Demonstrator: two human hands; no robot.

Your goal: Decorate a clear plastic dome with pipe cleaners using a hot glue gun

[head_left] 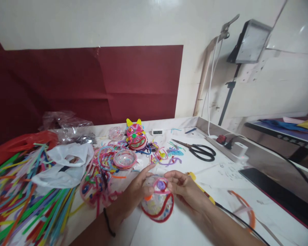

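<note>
Between my two hands is a clear plastic ball (156,203) trimmed with red and pink pipe cleaners and a purple coil. My left hand (137,189) grips its left side, the thumb near an orange piece. On the right side, my right hand (182,186) has its fingertips pressed to the ball beside the purple coil. A yellow-handled tool (205,191), perhaps a glue gun, with a black cord lies partly behind my right hand. Farther back stands a finished-looking pink figure (136,136) with yellow ears, next to a clear half-shell (125,159) edged in pink.
Piles of coloured pipe cleaners (51,212) and a white plastic bag (66,167) fill the left. Black scissors (200,150), a small digital display (157,132), a power strip (237,153) and a dark phone-like slab (279,196) lie to the right. A raised rim borders the table.
</note>
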